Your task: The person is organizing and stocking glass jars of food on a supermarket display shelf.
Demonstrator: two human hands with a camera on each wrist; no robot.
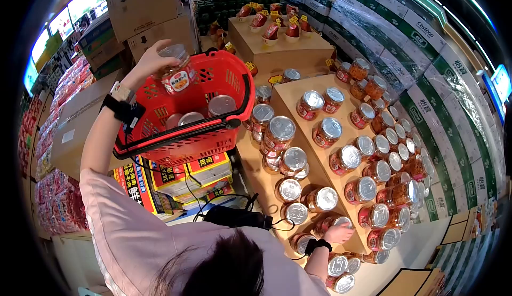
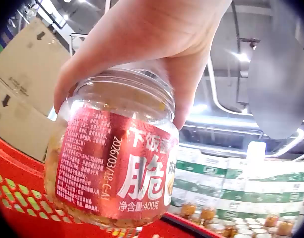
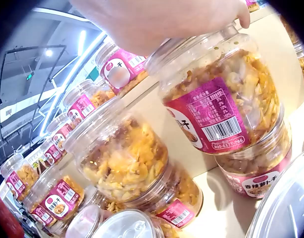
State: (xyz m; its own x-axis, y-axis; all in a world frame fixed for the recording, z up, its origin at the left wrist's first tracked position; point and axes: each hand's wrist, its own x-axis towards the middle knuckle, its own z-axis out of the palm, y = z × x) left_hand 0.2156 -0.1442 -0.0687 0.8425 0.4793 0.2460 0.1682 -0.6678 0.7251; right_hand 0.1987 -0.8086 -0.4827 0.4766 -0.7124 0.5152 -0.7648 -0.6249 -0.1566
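My left hand (image 1: pixel 154 61) grips a clear jar of pickles (image 2: pixel 112 163) with a red label around its neck from above. In the head view this jar is tilted over the red shopping basket (image 1: pixel 181 149). Inside the basket stand jars with silver lids (image 1: pixel 221 105). Down at the lower shelf, my right hand (image 1: pixel 338 233) is at the lid of a jar of dried radish (image 3: pixel 221 104) with a magenta label. A fingertip (image 3: pixel 244 17) bends over the lid's edge in the right wrist view. This jar stands on another jar (image 3: pixel 256 181); part of its lid is hidden by the hand.
Many similar jars crowd the wooden display shelf (image 1: pixel 304 136), some stacked close around my right hand. Yellow and black cartons (image 1: pixel 192 176) are under the basket. Brown boxes (image 1: pixel 144 8) rise behind it, and wrapped white-green cartons (image 1: pixel 384 24) line the right.
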